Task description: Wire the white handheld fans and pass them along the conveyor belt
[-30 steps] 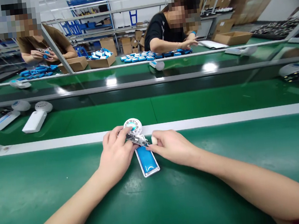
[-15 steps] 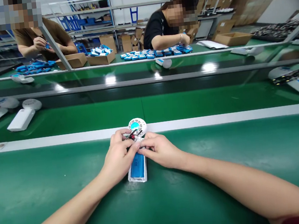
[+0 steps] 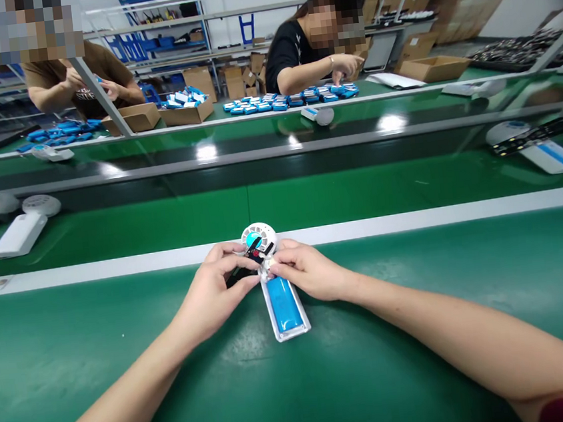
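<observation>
A white handheld fan housing lies opened on the green work surface, its handle toward me. Its round head has a turquoise centre, and a blue battery fills the handle. My left hand is closed on a narrow black circuit board, held slantwise over the left of the neck. At the neck, the thumb and fingers of my right hand pinch a small white piece that looks like a connector. The wiring between the fingertips is too small to make out.
Beyond a white rail runs a green belt carrying fan units at left and another fan with a circuit board at right. Two people sit across, near blue battery packs and cardboard boxes.
The handle has swung to the right, and more of the battery shows. My left hand has moved slightly left, showing more of the circuit board. The fans on the belt appear shifted left.
</observation>
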{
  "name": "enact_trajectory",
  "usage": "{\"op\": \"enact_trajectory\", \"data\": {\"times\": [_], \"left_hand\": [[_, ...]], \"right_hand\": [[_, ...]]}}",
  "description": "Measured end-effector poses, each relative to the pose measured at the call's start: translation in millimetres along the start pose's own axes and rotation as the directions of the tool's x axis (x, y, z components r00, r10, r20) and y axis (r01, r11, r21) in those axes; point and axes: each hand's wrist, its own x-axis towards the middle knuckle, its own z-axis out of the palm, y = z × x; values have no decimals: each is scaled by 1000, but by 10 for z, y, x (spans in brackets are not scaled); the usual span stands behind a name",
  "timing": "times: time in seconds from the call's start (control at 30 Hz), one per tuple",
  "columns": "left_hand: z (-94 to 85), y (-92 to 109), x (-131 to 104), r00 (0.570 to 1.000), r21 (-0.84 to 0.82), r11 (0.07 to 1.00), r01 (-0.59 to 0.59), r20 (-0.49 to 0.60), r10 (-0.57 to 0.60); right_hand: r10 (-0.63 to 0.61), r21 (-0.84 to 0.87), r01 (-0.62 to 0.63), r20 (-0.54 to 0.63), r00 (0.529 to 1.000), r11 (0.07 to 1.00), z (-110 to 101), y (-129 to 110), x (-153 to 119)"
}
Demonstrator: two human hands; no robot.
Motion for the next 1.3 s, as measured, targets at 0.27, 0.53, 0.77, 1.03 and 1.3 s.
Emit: {"op": "enact_trajectory", "data": {"times": [0.27,0.53,0.77,1.03,1.3], "left_hand": [[62,-62,25,834,520,717,-465,-16,552],[113,-61,24,871,549,719,-427,38,489],[133,12,-3,989,283,952,-114,-57,136],[131,60,-14,990,206,976,-74,-103,97],[143,-17,-19,982,175,973,-148,-91,165]], "right_hand": [[-49,-40,53,84,995,998,-44,-20,-7],[-97,-131,109,94,991,985,-29,-14,-38],[-189,-367,146,-83,978,919,137,32,-46],[-105,-70,97,-125,987,993,155,43,-1],[-66,34,71,-130,989,997,54,-64,-24]]}}
